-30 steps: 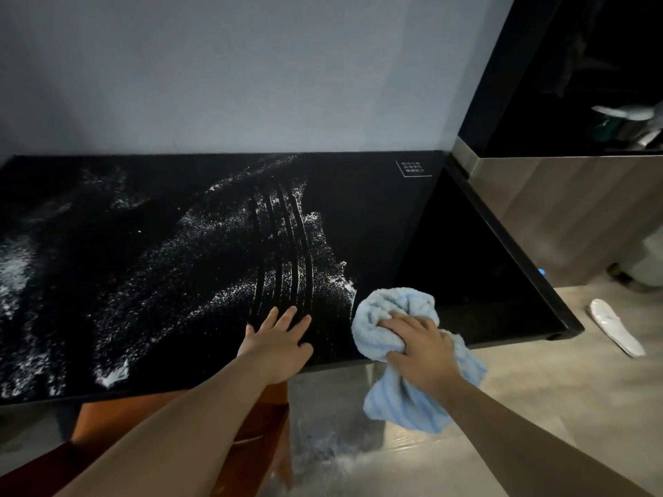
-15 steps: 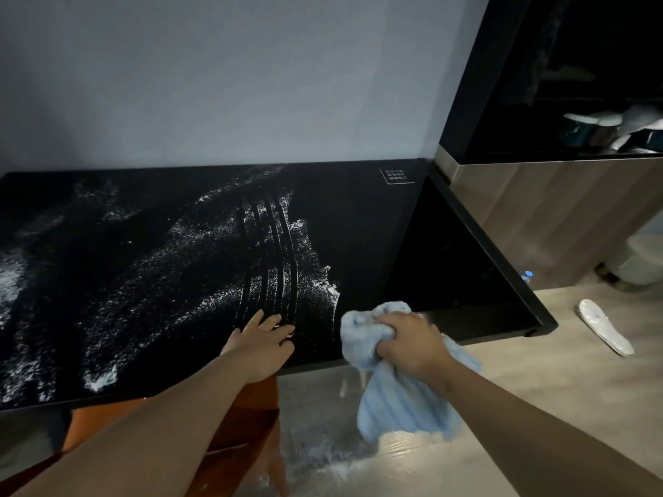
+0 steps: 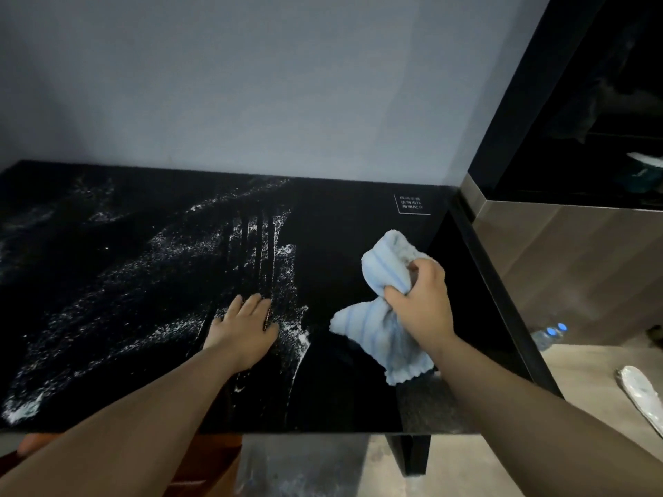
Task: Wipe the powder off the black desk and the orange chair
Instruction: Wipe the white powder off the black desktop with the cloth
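Note:
The black desk (image 3: 358, 224) stands against the wall, with white powder (image 3: 150, 267) spread over its left and middle parts and finger streaks through it. My left hand (image 3: 244, 328) lies flat on the desk at the lower end of those streaks, fingers apart. My right hand (image 3: 423, 299) grips a bunched light-blue cloth (image 3: 387, 338) above the powder-free right part of the desk. The orange chair (image 3: 208, 464) shows only partly, under the desk's front edge and behind my left arm.
A wood-faced cabinet (image 3: 581, 267) with a dark open shelf stands right of the desk. A white slipper (image 3: 642, 396) and a water bottle (image 3: 549, 335) lie on the floor to the right. Spilled powder (image 3: 287, 486) dusts the floor below the desk's front edge.
My right hand has lifted the cloth from the desk's front edge up and over the right part of the desk. The view has shifted closer over the desk; my left hand stays on it.

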A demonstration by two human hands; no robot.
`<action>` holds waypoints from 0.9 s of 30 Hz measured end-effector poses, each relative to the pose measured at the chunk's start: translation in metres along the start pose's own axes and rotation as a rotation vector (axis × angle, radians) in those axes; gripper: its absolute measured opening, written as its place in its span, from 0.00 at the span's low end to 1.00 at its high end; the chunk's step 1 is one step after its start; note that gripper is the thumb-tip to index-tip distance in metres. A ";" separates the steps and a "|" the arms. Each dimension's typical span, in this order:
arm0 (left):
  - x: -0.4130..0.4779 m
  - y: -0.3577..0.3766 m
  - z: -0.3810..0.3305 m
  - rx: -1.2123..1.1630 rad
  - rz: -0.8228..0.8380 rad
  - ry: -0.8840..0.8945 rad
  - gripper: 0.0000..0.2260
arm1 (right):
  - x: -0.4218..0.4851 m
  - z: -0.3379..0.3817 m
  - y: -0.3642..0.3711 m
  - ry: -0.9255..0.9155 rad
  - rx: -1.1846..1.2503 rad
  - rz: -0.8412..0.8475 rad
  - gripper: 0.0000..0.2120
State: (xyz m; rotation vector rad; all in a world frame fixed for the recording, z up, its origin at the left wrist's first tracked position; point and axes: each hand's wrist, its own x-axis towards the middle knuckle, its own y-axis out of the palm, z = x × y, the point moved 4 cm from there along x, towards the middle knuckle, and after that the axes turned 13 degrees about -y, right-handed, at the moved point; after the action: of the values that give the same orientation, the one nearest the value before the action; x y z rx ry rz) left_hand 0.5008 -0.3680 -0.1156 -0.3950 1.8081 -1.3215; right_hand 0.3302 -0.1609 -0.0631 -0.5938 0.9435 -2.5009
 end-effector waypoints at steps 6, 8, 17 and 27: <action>0.037 -0.002 -0.007 0.004 0.073 -0.321 0.30 | 0.082 -0.029 0.013 -0.080 -0.080 0.019 0.24; 0.046 -0.001 -0.011 0.015 0.066 -0.358 0.31 | 0.109 -0.032 0.026 -0.117 -0.122 0.051 0.26; 0.055 0.002 -0.013 0.148 0.048 -0.338 0.33 | 0.155 -0.042 0.103 -0.052 -0.475 0.569 0.32; 0.047 -0.001 0.003 0.101 0.101 -0.241 0.29 | 0.085 -0.021 0.100 -0.212 -0.505 0.596 0.28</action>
State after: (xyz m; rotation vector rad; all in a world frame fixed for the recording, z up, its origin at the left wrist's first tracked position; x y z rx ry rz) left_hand 0.4746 -0.4014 -0.1359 -0.3857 1.5361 -1.2336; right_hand 0.2708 -0.2617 -0.1253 -0.5970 1.4278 -1.6481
